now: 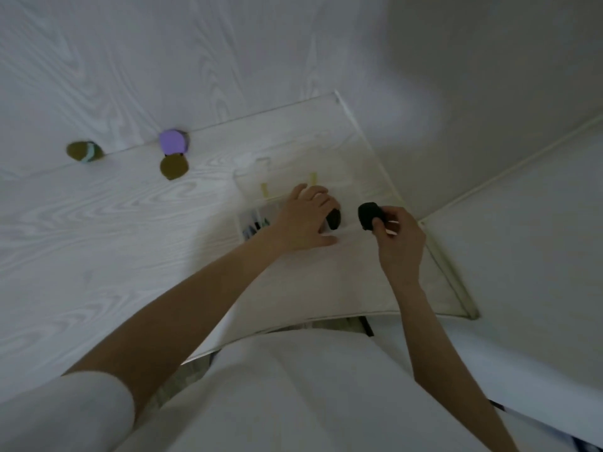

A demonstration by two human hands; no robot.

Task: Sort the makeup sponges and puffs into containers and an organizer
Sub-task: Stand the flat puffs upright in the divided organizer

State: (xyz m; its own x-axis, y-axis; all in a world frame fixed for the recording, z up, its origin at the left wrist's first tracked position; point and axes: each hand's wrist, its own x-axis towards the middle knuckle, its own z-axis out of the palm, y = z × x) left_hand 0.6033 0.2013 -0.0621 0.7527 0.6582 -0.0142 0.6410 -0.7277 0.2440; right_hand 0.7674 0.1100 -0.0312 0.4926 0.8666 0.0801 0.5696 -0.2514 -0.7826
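Head view showed both bare forearms reaching forward over a white wood-grain table (98, 223). The left hand (303, 218) lay palm down over a clear plastic organizer (251, 220), its fingers (318, 194) loosely curved and its thumb stretched flat toward the right; a dark sponge (334, 218) sat just under the fingertips, but whether the fingers clamped it or only touched it could not be told. The right hand (398, 239) was raised just beside it, wrist bent, with thumb and fingers pinching a black rounded sponge (370, 215) that was held above the table, near the organizer's right side.

The organizer looked transparent with divided compartments, holding some dark and bluish items that were too blurred to name, and two pale yellow tabs showed on it. Farther left on the table, well apart from the hands, lay a purple puff (172, 141) touching an olive-brown puff (174, 167), and beyond them another olive-brown puff (84, 152) with a pale teal edge.

No writing or labels could be read.
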